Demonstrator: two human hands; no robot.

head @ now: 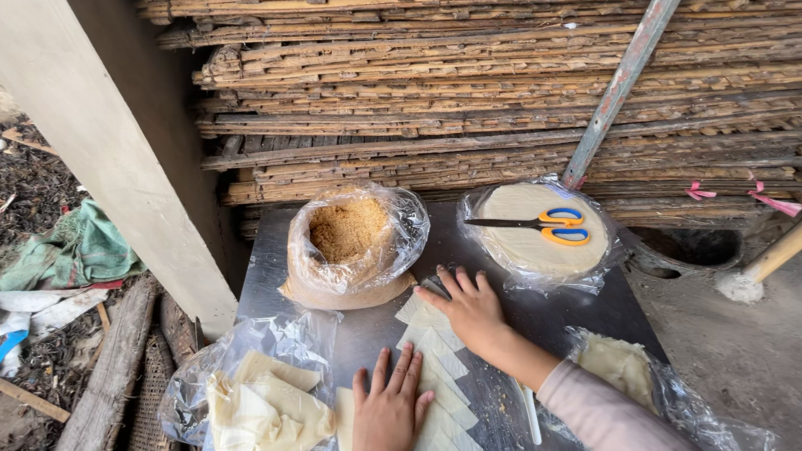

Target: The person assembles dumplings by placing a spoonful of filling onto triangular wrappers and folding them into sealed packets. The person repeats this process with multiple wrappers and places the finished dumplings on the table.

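Down at the near edge of the table [512, 314] the left hand [387, 407] lay flat, fingers spread, pressing the near end of a row of wrappers [436, 401]. The right hand [472, 309] was open too, palm down on the far end of the row. Near-left corner had a bag of folded wrappers [259, 416]. Further back sat a crumb bag [351, 240], and scissors [542, 226] on a round stack [535, 246] at the far edge.

Crowded metal table [551, 318], little free room

Bare metal lies just right of the hands; the clear plastic bag of brown crumbs [351, 240] blocks ahead-left.
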